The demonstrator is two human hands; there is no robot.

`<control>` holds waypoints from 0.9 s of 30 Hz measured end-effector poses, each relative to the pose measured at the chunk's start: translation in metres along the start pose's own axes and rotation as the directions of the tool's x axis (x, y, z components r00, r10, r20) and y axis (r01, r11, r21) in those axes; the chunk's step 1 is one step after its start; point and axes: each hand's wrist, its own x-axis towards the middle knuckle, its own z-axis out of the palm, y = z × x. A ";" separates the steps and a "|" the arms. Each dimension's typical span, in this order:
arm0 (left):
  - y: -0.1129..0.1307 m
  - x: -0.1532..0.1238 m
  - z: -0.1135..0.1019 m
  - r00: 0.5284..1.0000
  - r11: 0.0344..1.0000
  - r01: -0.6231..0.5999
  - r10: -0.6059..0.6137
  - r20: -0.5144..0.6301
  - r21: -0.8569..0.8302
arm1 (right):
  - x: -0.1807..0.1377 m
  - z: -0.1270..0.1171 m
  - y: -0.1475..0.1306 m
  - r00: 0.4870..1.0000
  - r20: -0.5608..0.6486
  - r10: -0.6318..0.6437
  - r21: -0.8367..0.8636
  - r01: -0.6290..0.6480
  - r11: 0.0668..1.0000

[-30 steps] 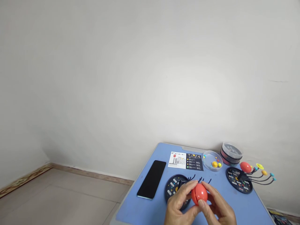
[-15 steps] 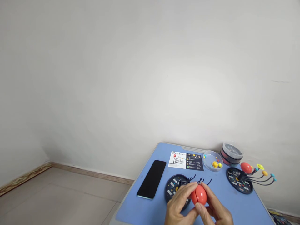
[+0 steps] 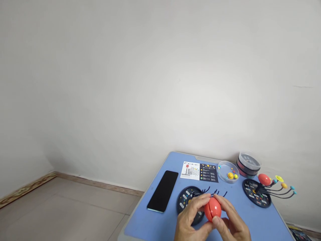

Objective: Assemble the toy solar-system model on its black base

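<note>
A red-orange ball (image 3: 213, 208) with a seam round it sits between both hands above the blue table (image 3: 150, 224). My left hand (image 3: 190, 219) grips its left side with thumb and fingers. My right hand (image 3: 232, 222) wraps its right side and underside. Just behind the left hand lies a black round base (image 3: 185, 198) with coloured marks. Several thin black curved arms (image 3: 215, 192) lie beyond the ball.
A black phone (image 3: 163, 191) lies at the table's left. A printed leaflet (image 3: 200, 171), a clear dish (image 3: 227, 171) with small yellow balls and a stacked round container (image 3: 248, 163) stand at the back. At the right stands an assembled planet model (image 3: 263, 189).
Both hands keep hold of the ball almost in place. The fingers have shifted slightly round it.
</note>
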 end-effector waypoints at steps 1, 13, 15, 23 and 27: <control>0.000 0.001 0.000 1.000 1.000 -0.012 0.012 -0.003 -0.004 | 0.002 -0.001 -0.002 1.000 0.003 -0.016 0.009 0.016 1.000; 0.006 0.012 -0.010 0.994 1.000 -0.001 0.004 0.110 -0.020 | 0.009 0.001 -0.009 0.987 0.053 0.151 0.309 -0.160 0.938; 0.010 0.016 -0.013 0.991 1.000 -0.003 0.005 0.131 -0.015 | 0.008 0.001 -0.008 0.985 0.060 0.163 0.318 -0.174 0.932; 0.014 0.019 -0.015 0.987 0.992 -0.116 0.110 0.113 0.041 | 0.005 0.001 -0.002 0.989 0.077 0.124 0.261 -0.140 0.955; 0.008 0.015 -0.012 0.982 0.979 -0.176 0.169 0.082 0.098 | 0.002 0.005 -0.002 0.994 0.054 0.099 0.229 -0.108 0.967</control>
